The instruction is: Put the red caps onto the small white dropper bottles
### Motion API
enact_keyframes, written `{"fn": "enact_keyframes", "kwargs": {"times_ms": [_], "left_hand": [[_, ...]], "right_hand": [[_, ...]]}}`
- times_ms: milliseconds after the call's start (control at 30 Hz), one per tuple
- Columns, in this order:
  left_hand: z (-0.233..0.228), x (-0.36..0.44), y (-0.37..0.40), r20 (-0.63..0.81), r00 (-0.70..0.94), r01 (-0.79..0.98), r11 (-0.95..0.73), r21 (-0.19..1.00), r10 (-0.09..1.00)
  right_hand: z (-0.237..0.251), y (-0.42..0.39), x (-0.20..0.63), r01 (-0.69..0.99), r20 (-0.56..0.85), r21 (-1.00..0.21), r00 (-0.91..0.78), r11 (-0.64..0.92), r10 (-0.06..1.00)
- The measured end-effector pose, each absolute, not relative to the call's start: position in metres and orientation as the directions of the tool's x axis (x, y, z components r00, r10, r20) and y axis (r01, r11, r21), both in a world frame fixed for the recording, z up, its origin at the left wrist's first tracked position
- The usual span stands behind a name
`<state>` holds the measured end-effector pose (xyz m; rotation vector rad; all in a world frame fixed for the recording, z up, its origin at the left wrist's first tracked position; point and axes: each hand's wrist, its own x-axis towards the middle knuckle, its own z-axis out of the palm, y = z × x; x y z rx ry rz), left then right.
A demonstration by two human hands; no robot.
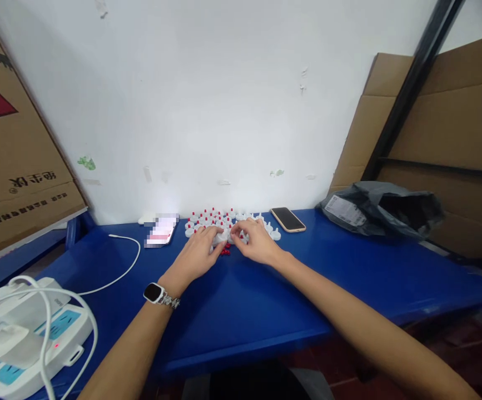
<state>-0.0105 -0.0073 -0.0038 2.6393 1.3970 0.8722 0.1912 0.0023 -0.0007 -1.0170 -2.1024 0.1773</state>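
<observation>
Both hands palm-down w/ fingers curled, left hand point(197, 251) & right hand point(254, 240) pinching small white caps point(225, 237) at near edge of the white/red cap cluster point(224, 221) on blue surface point(266, 300), forearms stretched fwd, converging.

A blue table point(266, 300) carries white red-tipped caps point(220, 218) at twelve o'clock, a phone point(287, 219) at one, a grey bag point(382, 208) at two, a power strip point(24, 344) at eight.

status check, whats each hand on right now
Left hand and right hand both on the white caps by the wall. Loose red bits between them. Phone just right, clear of the hands.
</observation>
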Motion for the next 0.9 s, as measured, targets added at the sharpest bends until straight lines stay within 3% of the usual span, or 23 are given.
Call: {"fn": "enact_keyframes", "kwargs": {"times_ms": [100, 167, 267, 367, 500, 600, 733, 900], "left_hand": [[-0.004, -0.016, -0.004, 0.477, 0.417, 0.760, -0.585, 0.284, 0.774], [-0.003, -0.018, -0.004, 0.466, 0.405, 0.772, -0.567, 0.287, 0.787], [-0.002, -0.017, -0.005, 0.447, 0.400, 0.776, -0.556, 0.299, 0.800], [-0.002, -0.016, -0.005, 0.436, 0.404, 0.771, -0.556, 0.311, 0.804], [-0.004, -0.016, -0.005, 0.437, 0.408, 0.763, -0.562, 0.319, 0.802], [-0.003, -0.016, -0.006, 0.451, 0.419, 0.748, -0.581, 0.321, 0.788], [-0.002, -0.011, -0.010, 0.451, 0.437, 0.736, -0.598, 0.318, 0.778], [-0.001, -0.005, -0.013, 0.436, 0.452, 0.727, -0.605, 0.326, 0.778]], "right_hand": [[-0.003, -0.002, 0.191, 0.710, 0.493, -0.152, -0.548, 0.688, 0.675], [-0.005, -0.003, 0.189, 0.737, 0.435, -0.034, -0.598, 0.675, 0.674], [-0.010, -0.002, 0.184, 0.750, 0.390, 0.061, -0.625, 0.659, 0.676], [-0.014, -0.001, 0.181, 0.750, 0.385, 0.068, -0.628, 0.658, 0.676], [-0.010, -0.002, 0.184, 0.753, 0.468, -0.088, -0.547, 0.652, 0.694], [-0.004, 0.002, 0.189, 0.692, 0.555, -0.383, -0.356, 0.611, 0.751], [0.000, 0.009, 0.191, 0.418, 0.519, -0.743, -0.134, 0.523, 0.844], [-0.005, 0.011, 0.182, 0.195, 0.461, -0.859, -0.108, 0.473, 0.881]]}}
